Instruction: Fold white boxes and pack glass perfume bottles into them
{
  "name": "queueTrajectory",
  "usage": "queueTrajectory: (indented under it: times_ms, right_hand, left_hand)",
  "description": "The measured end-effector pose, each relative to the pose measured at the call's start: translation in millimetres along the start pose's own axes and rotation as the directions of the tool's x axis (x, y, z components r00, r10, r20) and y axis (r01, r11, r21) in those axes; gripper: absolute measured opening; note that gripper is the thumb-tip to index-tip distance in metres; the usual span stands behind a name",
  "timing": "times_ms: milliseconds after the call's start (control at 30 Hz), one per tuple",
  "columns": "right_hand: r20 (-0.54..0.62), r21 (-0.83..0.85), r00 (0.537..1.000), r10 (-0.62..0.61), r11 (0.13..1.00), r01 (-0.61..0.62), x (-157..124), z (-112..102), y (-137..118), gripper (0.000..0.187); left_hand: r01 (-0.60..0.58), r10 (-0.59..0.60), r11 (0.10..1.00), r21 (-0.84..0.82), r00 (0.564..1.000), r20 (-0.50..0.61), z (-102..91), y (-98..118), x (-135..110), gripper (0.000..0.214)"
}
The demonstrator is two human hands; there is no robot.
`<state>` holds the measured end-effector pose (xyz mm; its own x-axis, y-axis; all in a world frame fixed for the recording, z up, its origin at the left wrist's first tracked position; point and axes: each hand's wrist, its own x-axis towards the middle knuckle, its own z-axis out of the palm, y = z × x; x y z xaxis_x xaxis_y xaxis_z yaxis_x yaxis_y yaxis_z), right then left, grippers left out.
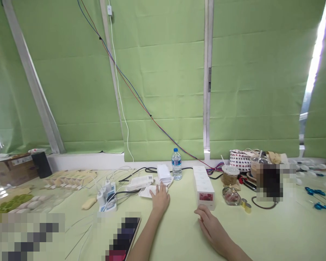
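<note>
My left hand (160, 198) lies flat with its fingers stretched out on a white paper packet (148, 191) on the pale green table. Just behind it stands a small white box (163, 173). My right hand (210, 224) rests on the table with its fingers loosely extended, the fingertips just short of the near end of a long row of white boxes (203, 186), whose front face shows a red picture. Neither hand holds anything.
A water bottle (176, 164) stands behind the boxes. A power strip with chargers (108, 197) and cables sits left. A phone (125, 237) lies at the near edge. Cups and a glass jar (232, 195) crowd the right, trays of small items (67, 178) the left.
</note>
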<state>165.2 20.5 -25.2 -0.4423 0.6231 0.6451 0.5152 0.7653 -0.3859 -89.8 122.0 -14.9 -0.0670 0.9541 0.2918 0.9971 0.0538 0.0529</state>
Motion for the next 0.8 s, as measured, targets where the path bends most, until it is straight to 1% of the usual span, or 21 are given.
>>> queueTrajectory:
  times_ms: [167,267,333,433,500,533,600,700,767,800]
  right_hand:
    - [0.061,0.013,0.998,0.013,1.0,-0.014,-1.0,2.4,-0.4,0.035]
    - [0.086,0.013,0.996,0.021,1.0,-0.023,-1.9,2.5,-0.6,0.036]
    - [0.105,0.014,0.994,0.014,1.0,-0.015,-2.1,2.5,-1.9,0.037]
    - [0.121,0.006,0.993,0.003,1.0,-0.004,-1.2,1.9,-4.7,0.038]
    - [0.121,-0.005,0.993,-0.004,1.0,0.004,0.1,1.1,-6.0,0.038]
    - [0.117,-0.009,0.993,-0.01,1.0,0.012,0.8,0.8,-6.2,0.038]
    - [0.111,-0.012,0.993,-0.027,1.0,0.029,2.3,0.4,-5.4,0.039]
    - [0.107,-0.001,0.993,-0.039,0.999,0.039,4.1,1.0,-2.3,0.041]
    - [0.111,0.003,0.993,-0.033,0.999,0.033,4.7,1.9,-0.2,0.041]
    - [0.115,0.003,0.993,-0.031,1.0,0.031,4.9,2.3,0.5,0.041]
  left_hand:
    - [-0.014,0.013,1.0,0.002,0.999,0.044,-6.9,-3.3,-11.2,0.044]
    - [-0.009,0.009,1.0,0.01,0.999,0.041,-13.9,-6.2,-11.3,0.041]
    - [0.009,-0.01,1.0,0.024,1.0,0.014,-18.3,-7.1,-6.2,0.045]
    - [0.041,-0.04,0.998,0.048,0.999,-0.032,-22.1,-6.0,8.4,0.06]
    - [0.049,-0.047,0.997,0.06,0.998,-0.038,-21.8,-3.5,20.2,0.066]
    - [0.048,-0.045,0.997,0.065,0.998,-0.035,-20.7,-1.8,25.8,0.066]
    - [0.039,-0.037,0.996,0.075,0.999,-0.027,-17.5,1.6,34.7,0.06]
    - [0.02,-0.018,0.995,0.096,1.0,-0.023,-13.3,5.6,41.0,0.04]
    - [-0.017,0.02,0.994,0.112,0.999,-0.026,-13.5,7.5,42.4,0.031]
    - [-0.044,0.048,0.992,0.119,0.998,-0.028,-14.9,8.3,43.0,0.03]
